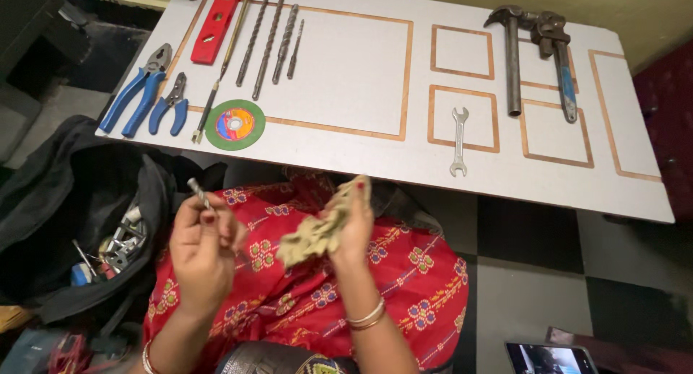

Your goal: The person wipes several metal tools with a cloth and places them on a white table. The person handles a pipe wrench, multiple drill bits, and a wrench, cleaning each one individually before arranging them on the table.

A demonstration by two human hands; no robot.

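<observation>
My left hand is raised over my lap and grips a short metal drill bit that points up and to the left. Beside it, my right hand holds a crumpled beige cloth; the cloth and the bit are a little apart. Both hands hover above my red patterned garment, just in front of the white board with its near edge.
On the board lie two blue-handled pliers, a red level, several long drill bits, a green cutting disc, a spanner, a hammer and a pipe wrench. An open black tool bag sits left. A phone lies lower right.
</observation>
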